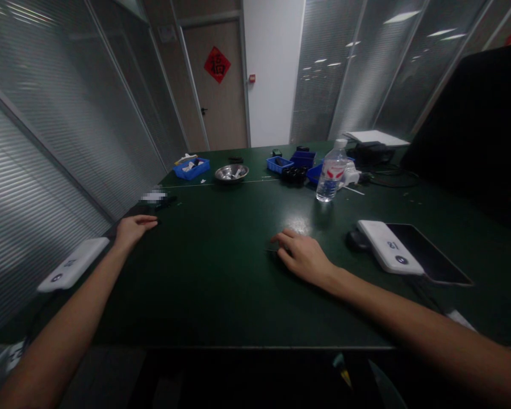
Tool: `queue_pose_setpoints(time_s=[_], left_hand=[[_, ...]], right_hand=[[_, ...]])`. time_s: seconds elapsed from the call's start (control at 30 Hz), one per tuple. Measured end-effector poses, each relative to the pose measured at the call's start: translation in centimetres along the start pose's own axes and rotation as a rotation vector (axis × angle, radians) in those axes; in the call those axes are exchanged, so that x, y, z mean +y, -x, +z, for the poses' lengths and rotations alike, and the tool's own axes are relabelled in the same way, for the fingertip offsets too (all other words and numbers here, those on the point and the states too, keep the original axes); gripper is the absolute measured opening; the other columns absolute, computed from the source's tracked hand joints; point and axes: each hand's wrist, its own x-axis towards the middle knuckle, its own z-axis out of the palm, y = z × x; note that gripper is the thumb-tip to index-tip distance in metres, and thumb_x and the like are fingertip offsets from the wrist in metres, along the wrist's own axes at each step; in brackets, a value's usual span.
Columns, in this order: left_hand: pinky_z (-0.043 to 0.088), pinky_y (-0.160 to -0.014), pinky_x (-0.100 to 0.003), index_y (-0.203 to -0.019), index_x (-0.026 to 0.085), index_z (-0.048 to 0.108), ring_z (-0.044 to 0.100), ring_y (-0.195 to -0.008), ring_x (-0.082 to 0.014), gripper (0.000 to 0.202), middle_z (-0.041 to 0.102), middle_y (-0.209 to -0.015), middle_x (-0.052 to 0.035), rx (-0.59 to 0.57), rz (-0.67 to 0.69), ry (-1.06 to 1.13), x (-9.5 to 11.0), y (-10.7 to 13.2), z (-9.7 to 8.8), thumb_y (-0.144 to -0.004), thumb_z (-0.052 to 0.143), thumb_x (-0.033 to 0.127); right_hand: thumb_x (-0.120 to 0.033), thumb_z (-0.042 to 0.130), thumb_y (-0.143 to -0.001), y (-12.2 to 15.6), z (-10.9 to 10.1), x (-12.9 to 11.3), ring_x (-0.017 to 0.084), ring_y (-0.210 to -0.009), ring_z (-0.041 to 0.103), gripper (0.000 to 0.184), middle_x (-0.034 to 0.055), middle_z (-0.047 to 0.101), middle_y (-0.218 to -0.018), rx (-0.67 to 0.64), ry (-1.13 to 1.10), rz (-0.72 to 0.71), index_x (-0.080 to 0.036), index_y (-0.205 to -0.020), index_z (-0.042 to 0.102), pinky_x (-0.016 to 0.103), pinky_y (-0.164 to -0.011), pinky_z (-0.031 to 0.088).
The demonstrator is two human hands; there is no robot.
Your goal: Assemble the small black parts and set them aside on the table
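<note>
My left hand [133, 228] rests palm down at the left edge of the dark green table [221, 272], fingers stretched flat toward a small dark item [166, 202]. My right hand [303, 257] lies on the table's middle, fingers curled over a small dark object [273, 246] that I cannot make out. A white power bank [73, 264] lies just left of my left forearm. Another white power bank [389, 247] sits to the right of my right hand, resting on a dark tablet [430, 260].
A water bottle [332, 170] stands beyond my right hand. Farther back are a metal bowl [231, 172], blue bins [191, 168] [280, 164], black parts [293, 175], cables [392, 177] and a dark monitor [477, 125] at right. Glass walls flank the table; a door [217, 85] is behind.
</note>
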Motion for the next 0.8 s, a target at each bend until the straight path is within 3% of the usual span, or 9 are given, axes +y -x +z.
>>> queue_pose_setpoints(time_s=[0.1, 0.3, 0.6, 0.8], left_hand=[[0.056, -0.086, -0.037, -0.104, 0.021, 0.079, 0.071, -0.099, -0.0280, 0.034, 0.076, -0.112, -0.0081, 0.032, 0.026, -0.116, 0.3, 0.4, -0.5, -0.078, 0.074, 0.042], [0.050, -0.099, -0.040, -0.103, 0.023, 0.079, 0.068, -0.106, -0.0307, 0.027, 0.075, -0.113, -0.0088, 0.016, 0.345, -0.445, 2.0, 1.7, -1.0, -0.089, 0.057, 0.030], [0.054, -0.087, -0.044, -0.105, 0.014, 0.075, 0.069, -0.100, -0.0360, 0.032, 0.073, -0.106, -0.0192, -0.006, 0.353, -0.743, 4.3, 2.8, 0.0, -0.090, 0.048, 0.020], [0.054, -0.089, -0.044, -0.101, 0.015, 0.075, 0.068, -0.104, -0.0349, 0.026, 0.073, -0.109, -0.0172, 0.003, 0.288, -0.633, 4.1, 2.5, -0.3, -0.089, 0.052, 0.023]], right_hand=[[-0.024, 0.046, -0.099, 0.0, -0.1, -0.2, 0.017, -0.086, 0.062, 0.030, 0.0063, 0.064, -0.115, -0.002, -0.002, 0.000, -0.020, -0.123, 0.065, 0.029, -0.074, 0.043], [-0.025, 0.047, -0.099, 0.0, -0.1, -0.2, 0.017, -0.084, 0.062, 0.030, 0.0061, 0.064, -0.115, -0.001, 0.001, 0.004, -0.021, -0.122, 0.065, 0.029, -0.072, 0.042], [-0.024, 0.046, -0.100, 0.0, -0.2, -0.2, 0.017, -0.085, 0.062, 0.030, 0.0072, 0.064, -0.116, -0.014, -0.020, 0.000, -0.020, -0.123, 0.064, 0.029, -0.073, 0.044], [-0.025, 0.047, -0.100, 0.0, 0.0, 0.1, 0.015, -0.082, 0.062, 0.029, 0.0059, 0.063, -0.114, 0.005, -0.019, -0.011, -0.021, -0.123, 0.065, 0.028, -0.072, 0.042]])
